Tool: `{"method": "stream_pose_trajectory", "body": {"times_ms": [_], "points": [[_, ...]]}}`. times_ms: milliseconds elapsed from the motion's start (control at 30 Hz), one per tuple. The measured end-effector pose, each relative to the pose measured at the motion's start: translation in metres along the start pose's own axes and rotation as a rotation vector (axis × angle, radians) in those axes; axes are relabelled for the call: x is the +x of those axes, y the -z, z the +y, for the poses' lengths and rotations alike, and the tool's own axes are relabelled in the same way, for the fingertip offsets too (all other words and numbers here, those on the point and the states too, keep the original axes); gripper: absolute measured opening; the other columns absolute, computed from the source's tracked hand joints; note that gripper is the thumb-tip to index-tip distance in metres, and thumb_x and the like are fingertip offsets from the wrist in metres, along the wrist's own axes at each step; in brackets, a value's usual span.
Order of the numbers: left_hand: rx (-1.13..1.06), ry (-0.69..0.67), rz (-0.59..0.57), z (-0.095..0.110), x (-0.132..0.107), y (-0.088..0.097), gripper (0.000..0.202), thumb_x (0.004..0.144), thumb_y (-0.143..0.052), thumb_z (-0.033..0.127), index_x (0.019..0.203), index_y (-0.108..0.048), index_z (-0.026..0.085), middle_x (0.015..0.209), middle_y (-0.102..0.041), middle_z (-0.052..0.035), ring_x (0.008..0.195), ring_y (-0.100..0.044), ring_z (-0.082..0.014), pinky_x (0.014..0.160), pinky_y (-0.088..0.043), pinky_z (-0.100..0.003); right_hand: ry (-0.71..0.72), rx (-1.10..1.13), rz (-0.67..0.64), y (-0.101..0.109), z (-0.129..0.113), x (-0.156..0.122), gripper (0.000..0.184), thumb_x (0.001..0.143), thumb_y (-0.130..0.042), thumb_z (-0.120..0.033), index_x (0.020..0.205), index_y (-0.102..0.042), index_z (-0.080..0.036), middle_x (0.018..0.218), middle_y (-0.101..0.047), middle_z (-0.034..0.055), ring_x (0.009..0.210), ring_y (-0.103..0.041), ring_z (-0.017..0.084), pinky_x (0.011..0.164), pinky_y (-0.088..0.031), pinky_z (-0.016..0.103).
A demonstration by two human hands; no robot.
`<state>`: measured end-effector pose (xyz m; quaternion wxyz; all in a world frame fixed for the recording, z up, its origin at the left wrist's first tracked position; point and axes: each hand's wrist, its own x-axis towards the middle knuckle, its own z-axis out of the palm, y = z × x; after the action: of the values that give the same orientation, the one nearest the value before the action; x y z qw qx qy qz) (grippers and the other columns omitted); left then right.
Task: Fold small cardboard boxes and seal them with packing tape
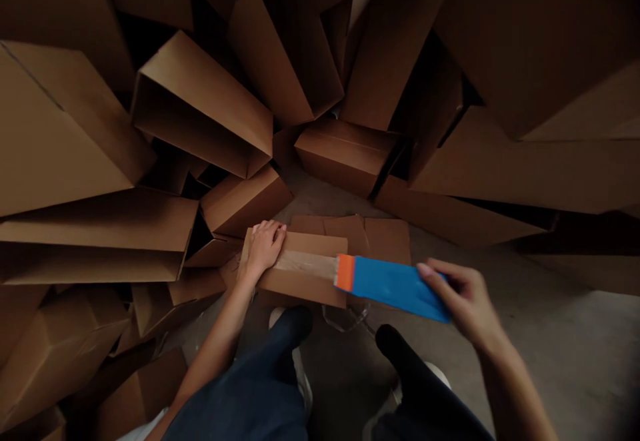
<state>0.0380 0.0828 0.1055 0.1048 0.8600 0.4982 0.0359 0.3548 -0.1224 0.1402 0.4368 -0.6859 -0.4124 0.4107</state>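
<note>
Left hand (264, 244) lies flat on a small brown cardboard box (300, 286); right hand (467, 301) grips a blue, orange-tipped dispenser (393, 286), apparently touching that box.

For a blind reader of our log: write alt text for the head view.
Seen from above, a person's left hand presses on a cardboard box while the right hand holds a blue tape dispenser at a strip of clear tape across its top. Open cartons are piled all around.
</note>
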Motion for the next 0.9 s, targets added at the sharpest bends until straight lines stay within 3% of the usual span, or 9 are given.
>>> {"method": "stream_pose_trajectory", "body": {"times_ms": [67, 200, 733, 900], "points": [[0.008, 0.005, -0.014, 0.000, 0.001, 0.000, 0.036, 0.103, -0.035, 0.035, 0.093, -0.066, 0.021, 0.098, -0.071, -0.0051, 0.095, -0.058, -0.0237, 0.085, -0.038, -0.039, -0.035, 0.021, 0.107, 0.021, 0.005, -0.004, 0.050, 0.082, -0.061, -0.060, 0.055, -0.044, -0.021, 0.056, -0.034, -0.0020, 0.052, -0.033, 0.011, 0.046, -0.025, 0.026], [0.024, 0.015, -0.009, 0.001, 0.001, 0.001, 0.037, 0.103, -0.034, 0.036, 0.093, -0.066, 0.021, 0.099, -0.071, -0.0059, 0.096, -0.058, -0.0237, 0.086, -0.039, -0.039, -0.072, 0.030, 0.042, 0.044, 0.014, -0.008, 0.053, 0.083, -0.060, -0.059, 0.053, -0.037, -0.021, 0.055, -0.029, -0.0028, 0.051, -0.029, 0.010, 0.044, -0.022, 0.027], [0.020, 0.014, -0.016, 0.003, -0.001, 0.000, 0.037, 0.103, -0.033, 0.036, 0.094, -0.066, 0.022, 0.101, -0.071, -0.0060, 0.098, -0.058, -0.0246, 0.087, -0.038, -0.039, -0.091, 0.099, 0.042, 0.025, 0.075, 0.021, 0.060, 0.072, -0.064, -0.070, 0.045, -0.040, -0.022, 0.049, -0.030, -0.0024, 0.049, -0.028, 0.011, 0.045, -0.022, 0.029], [0.006, 0.013, -0.035, 0.005, -0.001, 0.003, 0.037, 0.103, -0.033, 0.035, 0.097, -0.066, 0.021, 0.102, -0.071, -0.0057, 0.100, -0.058, -0.0245, 0.089, -0.039, -0.039, -0.102, 0.100, 0.032, 0.020, 0.081, 0.028, 0.058, 0.069, -0.065, -0.071, 0.044, -0.045, -0.022, 0.048, -0.033, -0.0019, 0.049, -0.029, 0.012, 0.046, -0.022, 0.030]]}}
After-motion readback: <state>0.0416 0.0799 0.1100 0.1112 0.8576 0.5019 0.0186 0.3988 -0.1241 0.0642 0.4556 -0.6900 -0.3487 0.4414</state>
